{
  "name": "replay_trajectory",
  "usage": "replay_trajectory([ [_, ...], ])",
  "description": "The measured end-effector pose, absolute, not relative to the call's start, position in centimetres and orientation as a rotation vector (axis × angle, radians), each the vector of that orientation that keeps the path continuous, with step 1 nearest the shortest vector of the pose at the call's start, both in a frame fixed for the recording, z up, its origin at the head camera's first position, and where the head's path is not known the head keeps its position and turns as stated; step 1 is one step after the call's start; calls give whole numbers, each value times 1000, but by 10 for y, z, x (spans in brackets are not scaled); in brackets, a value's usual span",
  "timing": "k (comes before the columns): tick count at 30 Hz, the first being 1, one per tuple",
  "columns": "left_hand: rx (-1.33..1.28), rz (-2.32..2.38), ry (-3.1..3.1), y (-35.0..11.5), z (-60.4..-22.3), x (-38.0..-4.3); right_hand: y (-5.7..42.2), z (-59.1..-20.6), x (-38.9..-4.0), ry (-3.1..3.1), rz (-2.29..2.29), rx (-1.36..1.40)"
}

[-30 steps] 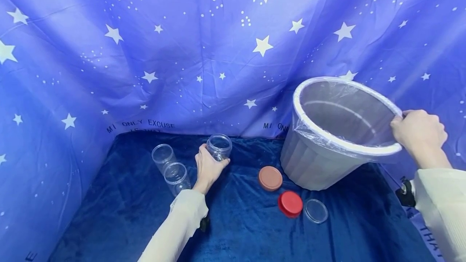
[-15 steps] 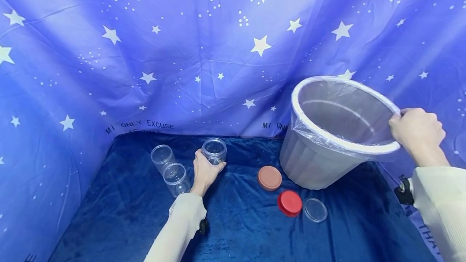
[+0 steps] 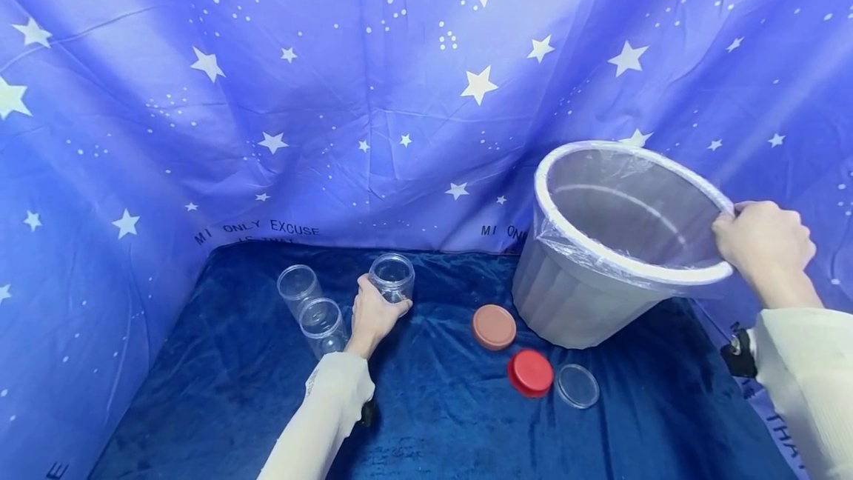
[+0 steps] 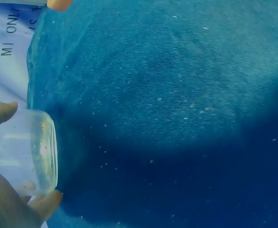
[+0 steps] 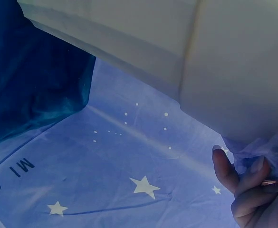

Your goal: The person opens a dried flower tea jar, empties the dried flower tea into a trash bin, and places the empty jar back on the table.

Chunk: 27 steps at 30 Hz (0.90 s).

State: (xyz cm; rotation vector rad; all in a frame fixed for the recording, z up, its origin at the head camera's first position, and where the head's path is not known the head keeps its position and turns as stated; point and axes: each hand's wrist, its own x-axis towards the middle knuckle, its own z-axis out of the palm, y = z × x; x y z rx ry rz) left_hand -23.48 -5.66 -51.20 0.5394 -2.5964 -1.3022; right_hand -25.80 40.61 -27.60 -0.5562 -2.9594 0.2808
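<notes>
With thumb and fingers around its side, my left hand [image 3: 375, 315] holds a clear plastic jar [image 3: 393, 272] with an open top. The left wrist view shows the jar [image 4: 22, 152] between thumb and fingers, its base toward the blue cloth. My right hand [image 3: 766, 247] grips the rim of a grey trash bin [image 3: 580, 302] lined with a clear bag. The bin leans to the right. In the right wrist view, curled fingers [image 5: 254, 175] are at the liner below the bin wall [image 5: 143, 42].
Two more clear jars, one behind [image 3: 298, 286] and one in front [image 3: 323, 323], stand left of my left hand. An orange-brown lid [image 3: 494, 327], a red lid [image 3: 532, 371] and a clear lid [image 3: 578, 386] lie by the bin on the blue cloth [image 3: 433, 421]. A starry curtain [image 3: 373, 95] hangs behind.
My left hand and its jar have shifted slightly left and nearer to me, mostly in the first half second. My right hand and the bin look unchanged.
</notes>
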Motion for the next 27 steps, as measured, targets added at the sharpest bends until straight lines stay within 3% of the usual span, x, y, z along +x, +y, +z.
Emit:
replay_trajectory([
  [27, 580, -1178, -2591, -56, -525, -219, 407, -276, -257, -2964, 298, -536],
])
